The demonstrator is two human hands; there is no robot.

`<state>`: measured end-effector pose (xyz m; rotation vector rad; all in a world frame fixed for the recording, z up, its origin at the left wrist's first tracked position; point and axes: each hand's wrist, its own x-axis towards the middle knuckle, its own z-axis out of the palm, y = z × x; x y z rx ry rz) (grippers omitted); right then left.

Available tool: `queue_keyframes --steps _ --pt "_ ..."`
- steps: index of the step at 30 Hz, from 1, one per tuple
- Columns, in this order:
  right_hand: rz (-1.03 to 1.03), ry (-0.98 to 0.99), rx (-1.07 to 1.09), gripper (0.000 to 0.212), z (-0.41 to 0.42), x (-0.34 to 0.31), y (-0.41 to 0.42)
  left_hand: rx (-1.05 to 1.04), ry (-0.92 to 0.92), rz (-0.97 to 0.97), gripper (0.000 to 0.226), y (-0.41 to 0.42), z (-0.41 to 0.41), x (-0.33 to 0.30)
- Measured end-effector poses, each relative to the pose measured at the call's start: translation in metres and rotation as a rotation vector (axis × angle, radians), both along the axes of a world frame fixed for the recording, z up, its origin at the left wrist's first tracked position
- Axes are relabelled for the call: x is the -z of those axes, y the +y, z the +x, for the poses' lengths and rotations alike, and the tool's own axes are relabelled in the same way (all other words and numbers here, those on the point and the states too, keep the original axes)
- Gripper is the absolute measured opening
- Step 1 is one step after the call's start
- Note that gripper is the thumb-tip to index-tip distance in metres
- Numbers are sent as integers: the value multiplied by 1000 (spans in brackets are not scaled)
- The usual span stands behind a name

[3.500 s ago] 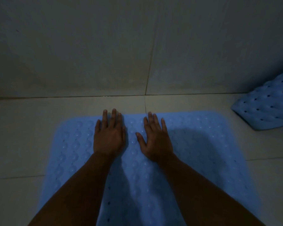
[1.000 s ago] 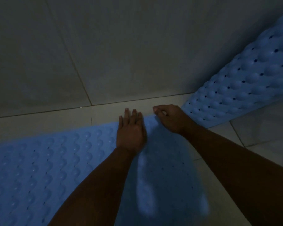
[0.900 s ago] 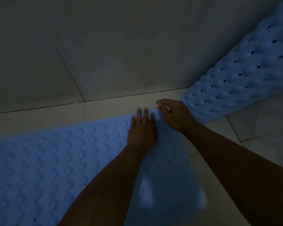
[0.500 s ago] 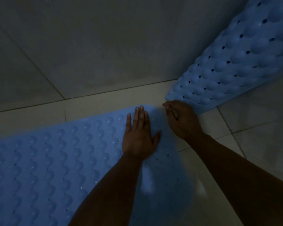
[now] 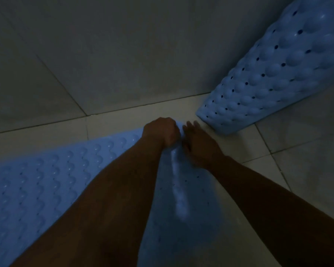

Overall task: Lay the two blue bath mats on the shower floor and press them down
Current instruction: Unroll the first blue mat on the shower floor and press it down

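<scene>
Item, first blue mat [image 5: 46,180] on shower floor [image 5: 123,116]: you are pressing its far corner, left hand [image 5: 162,132] fisted, right hand [image 5: 199,143] flat (second mat [image 5: 274,78], propped against wall, comes next).

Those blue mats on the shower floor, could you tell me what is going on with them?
A person is laying the first blue mat flat on the tiled floor. Both hands work at its far corner: the left hand is curled into a fist on the corner, and the right hand lies beside it with fingers extended. The second blue mat is not laid yet; it leans, curved, against the wall to the right.
</scene>
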<state>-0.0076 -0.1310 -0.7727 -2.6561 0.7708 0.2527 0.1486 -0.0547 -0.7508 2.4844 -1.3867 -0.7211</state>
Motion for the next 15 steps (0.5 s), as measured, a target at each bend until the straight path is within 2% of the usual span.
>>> queue_keyframes --steps 2,5,9,12,15 --pt "-7 72 -40 84 -5 20 22 -13 -115 -110 51 15 -11 2" --pt "-52 2 -21 97 -13 48 45 -34 -221 -56 63 44 -25 25" --pt "-200 -103 5 86 -17 65 53 -30 -311 -37 69 66 -26 47" --pt "-219 -150 27 81 -18 68 56 -24 -347 -42 73 76 -23 56" --pt "-223 -185 45 79 -19 69 56 -65 -329 -81 67 79 -19 56"
